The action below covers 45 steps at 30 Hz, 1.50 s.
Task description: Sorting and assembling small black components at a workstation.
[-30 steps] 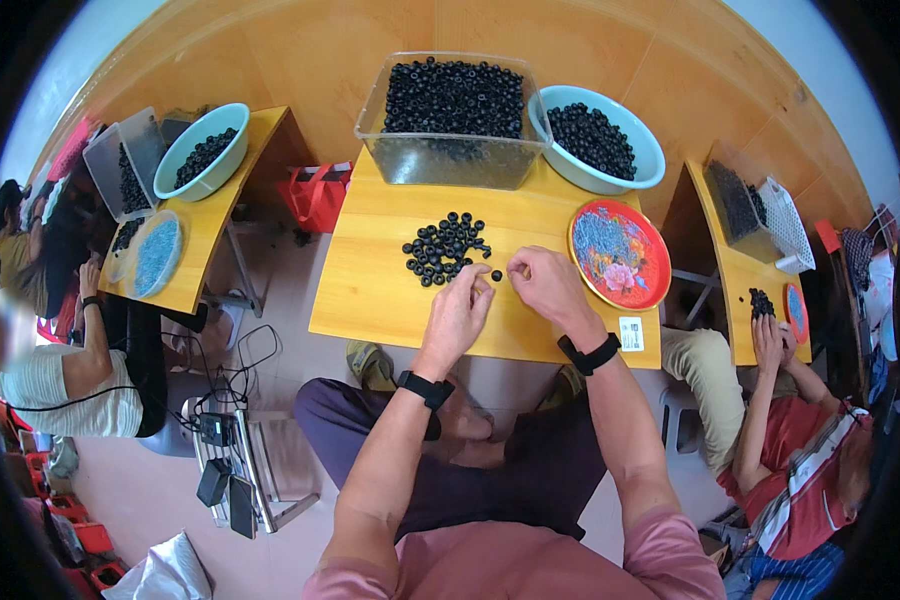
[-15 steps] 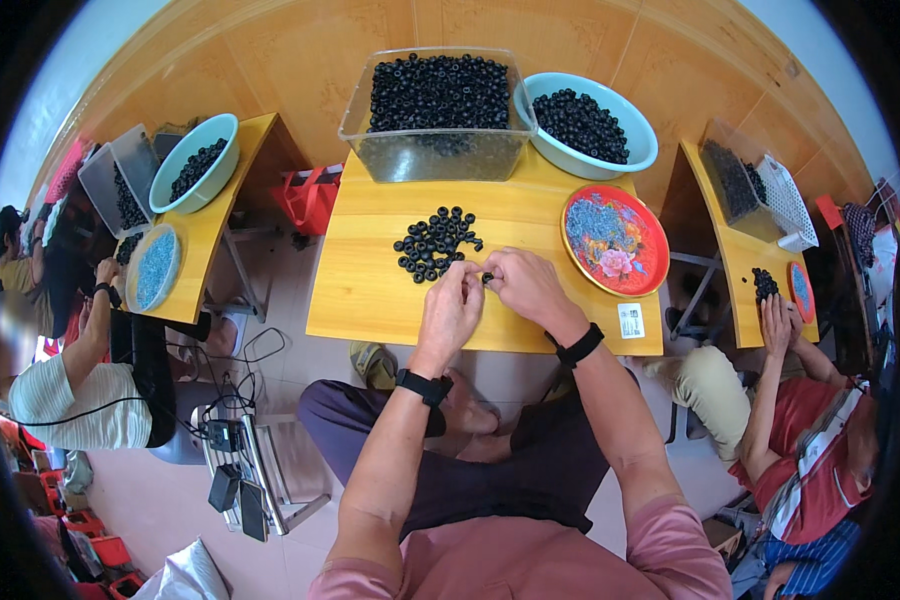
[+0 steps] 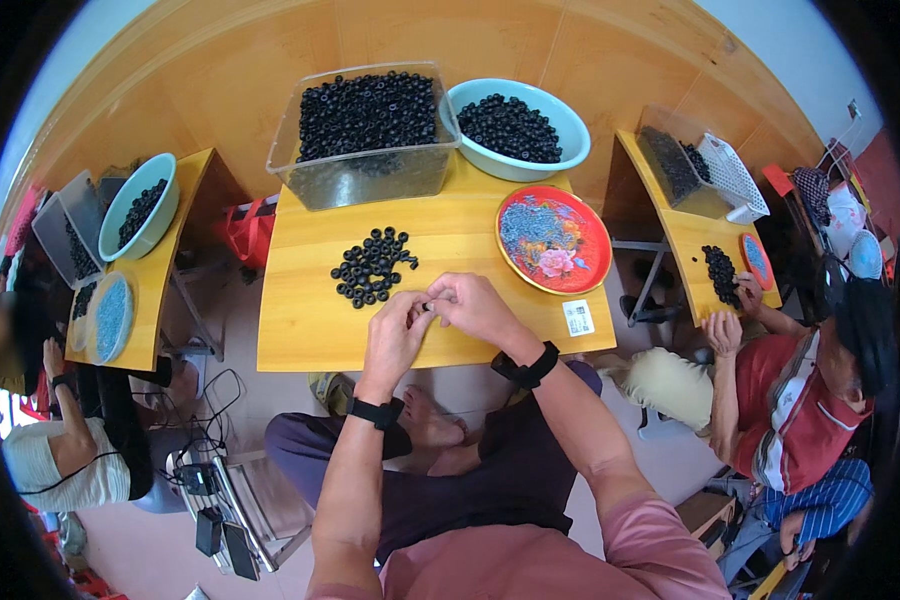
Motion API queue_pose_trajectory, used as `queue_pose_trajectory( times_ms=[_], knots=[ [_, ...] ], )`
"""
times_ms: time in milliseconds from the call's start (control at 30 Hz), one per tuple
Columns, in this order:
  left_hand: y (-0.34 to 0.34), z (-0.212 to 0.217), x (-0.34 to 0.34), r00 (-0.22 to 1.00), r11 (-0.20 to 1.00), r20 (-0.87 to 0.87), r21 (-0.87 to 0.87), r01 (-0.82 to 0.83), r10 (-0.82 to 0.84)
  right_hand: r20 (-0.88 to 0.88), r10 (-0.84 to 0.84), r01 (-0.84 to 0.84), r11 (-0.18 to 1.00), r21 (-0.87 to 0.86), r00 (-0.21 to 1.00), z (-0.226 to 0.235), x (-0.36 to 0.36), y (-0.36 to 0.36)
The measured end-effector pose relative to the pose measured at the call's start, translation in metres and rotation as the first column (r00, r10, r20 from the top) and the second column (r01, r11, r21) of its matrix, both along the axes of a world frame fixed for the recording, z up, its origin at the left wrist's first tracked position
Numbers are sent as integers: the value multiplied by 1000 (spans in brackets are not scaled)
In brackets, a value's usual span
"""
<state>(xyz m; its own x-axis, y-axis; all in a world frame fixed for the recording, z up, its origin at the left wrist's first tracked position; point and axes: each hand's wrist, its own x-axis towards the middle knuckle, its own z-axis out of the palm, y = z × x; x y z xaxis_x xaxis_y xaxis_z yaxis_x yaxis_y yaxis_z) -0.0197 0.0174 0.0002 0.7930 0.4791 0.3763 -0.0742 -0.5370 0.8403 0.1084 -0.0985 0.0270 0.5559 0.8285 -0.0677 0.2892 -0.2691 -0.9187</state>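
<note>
My left hand is closed in a pinch just in front of the near side of the pile, with a small black round piece at its fingertips. Against it comes my right hand, thumb and fingers pressed together; whatever it pinches is too small to make out. Ahead and slightly left lies a loose pile of black ring-shaped pieces on the yellow table. Right of my hands stands a red flowered tray with a heap of small bluish-silver parts.
A clear plastic bin and a light blue basin, both full of black pieces, stand at the table's back. A white label card lies front right. People work at side tables left and right. A metal stool with cables stands left.
The whole view has swung, so the table appears further left and lower. My hands stay pinched together. At the right table, a co-worker's hands have parted, one now beside the black pieces.
</note>
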Motion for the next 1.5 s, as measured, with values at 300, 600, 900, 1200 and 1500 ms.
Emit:
queue_pose_trajectory(
  times_ms=[300, 600, 900, 1200, 1500],
  knots=[
    [1, 2, -1, 998, 1000, -65, 1, -28, 28, 662, -257, 274, 958, 81, 704, 29, 63, -54],
    [0, 2, 1, 997, 999, -65, 7, -38, 38, 687, -190, 431, 881, -196, 702, 15, 107, -103],
    [-1, 4, 1, 997, 999, -62, -22, -40, 38, 597, -387, 516, 855, -52, 703, 37, 113, -123],
    [-1, 4, 1, 996, 999, -73, 3, -43, 43, 705, -174, 373, 918, -137, 688, 31, 101, -104],
    [0, 2, 0, 995, 999, -93, 3, -43, 43, 832, -31, 284, 946, -154, 554, 12, 108, -86]
  ],
)
